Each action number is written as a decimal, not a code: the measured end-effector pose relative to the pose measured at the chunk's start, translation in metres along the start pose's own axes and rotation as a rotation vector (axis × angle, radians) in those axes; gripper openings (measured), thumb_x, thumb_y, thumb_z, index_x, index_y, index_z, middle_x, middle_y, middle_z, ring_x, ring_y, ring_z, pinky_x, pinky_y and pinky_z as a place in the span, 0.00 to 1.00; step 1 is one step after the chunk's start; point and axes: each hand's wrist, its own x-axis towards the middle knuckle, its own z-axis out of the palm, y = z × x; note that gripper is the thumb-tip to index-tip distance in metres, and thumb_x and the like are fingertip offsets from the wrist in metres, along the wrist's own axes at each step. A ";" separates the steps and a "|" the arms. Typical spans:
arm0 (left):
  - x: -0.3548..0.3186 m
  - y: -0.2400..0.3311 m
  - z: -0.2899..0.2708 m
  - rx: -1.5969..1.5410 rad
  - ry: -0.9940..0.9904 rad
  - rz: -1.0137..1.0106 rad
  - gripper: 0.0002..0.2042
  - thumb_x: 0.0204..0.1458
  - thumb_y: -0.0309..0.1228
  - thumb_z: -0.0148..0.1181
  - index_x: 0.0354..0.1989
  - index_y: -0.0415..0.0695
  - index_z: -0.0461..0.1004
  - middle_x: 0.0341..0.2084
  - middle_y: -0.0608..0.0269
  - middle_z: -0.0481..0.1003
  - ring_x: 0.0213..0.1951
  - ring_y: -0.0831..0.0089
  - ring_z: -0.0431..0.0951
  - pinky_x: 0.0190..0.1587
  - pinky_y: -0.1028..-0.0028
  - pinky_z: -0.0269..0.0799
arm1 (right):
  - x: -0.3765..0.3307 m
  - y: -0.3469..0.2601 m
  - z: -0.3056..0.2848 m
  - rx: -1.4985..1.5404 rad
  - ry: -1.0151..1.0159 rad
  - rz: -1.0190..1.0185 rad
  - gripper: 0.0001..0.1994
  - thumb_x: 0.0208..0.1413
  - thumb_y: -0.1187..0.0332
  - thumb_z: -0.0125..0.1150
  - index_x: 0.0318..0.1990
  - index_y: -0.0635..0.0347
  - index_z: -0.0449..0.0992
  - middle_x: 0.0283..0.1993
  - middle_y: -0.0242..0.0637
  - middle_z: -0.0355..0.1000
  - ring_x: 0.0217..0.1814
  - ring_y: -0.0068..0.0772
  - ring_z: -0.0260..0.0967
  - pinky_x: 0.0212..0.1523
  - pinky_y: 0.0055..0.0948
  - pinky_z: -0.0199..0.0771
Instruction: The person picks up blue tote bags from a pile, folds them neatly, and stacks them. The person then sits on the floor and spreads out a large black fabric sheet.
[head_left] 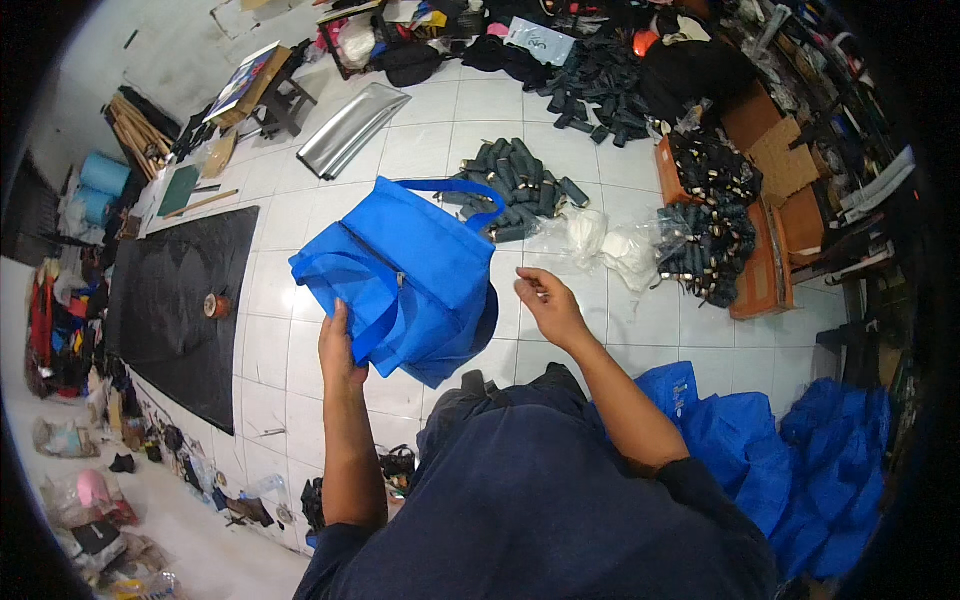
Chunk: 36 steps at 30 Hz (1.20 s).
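Observation:
A blue fabric bag (410, 270) with a zipper and a loop handle hangs in front of me above the white tiled floor. My left hand (340, 350) grips its lower left edge. To the right of the bag, my right hand (545, 300) is held apart from it, with the thumb and forefinger pinched together. I cannot tell whether anything small sits between them.
A heap of blue fabric (790, 450) lies at my lower right. Several dark rolled bundles (520, 180) sit on the floor ahead, more in cardboard boxes (760, 270) at right. A black mat (180, 300) with a tape roll (217, 305) lies left. Clutter lines the walls.

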 end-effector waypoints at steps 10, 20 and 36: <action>-0.004 -0.015 -0.007 -0.042 -0.078 -0.032 0.23 0.59 0.41 0.53 0.54 0.34 0.64 0.46 0.51 0.73 0.46 0.63 0.76 0.48 0.65 0.73 | 0.048 -0.026 0.017 0.354 -0.253 0.174 0.23 0.58 0.50 0.57 0.51 0.60 0.74 0.43 0.32 0.73 0.45 0.25 0.66 0.49 0.24 0.63; 0.000 -0.028 -0.036 0.262 -0.025 -0.036 0.23 0.57 0.38 0.57 0.54 0.34 0.64 0.39 0.52 0.75 0.40 0.68 0.77 0.41 0.70 0.75 | 0.039 -0.057 0.037 0.606 -0.027 0.134 0.14 0.63 0.60 0.52 0.42 0.63 0.74 0.38 0.37 0.74 0.39 0.28 0.72 0.43 0.29 0.71; 0.003 -0.089 -0.014 0.664 -0.128 0.000 0.20 0.46 0.36 0.69 0.44 0.40 0.71 0.23 0.61 0.74 0.25 0.72 0.76 0.33 0.71 0.73 | 0.027 -0.102 0.030 0.307 -0.204 0.006 0.07 0.60 0.68 0.56 0.42 0.61 0.71 0.29 0.31 0.71 0.32 0.22 0.69 0.36 0.23 0.70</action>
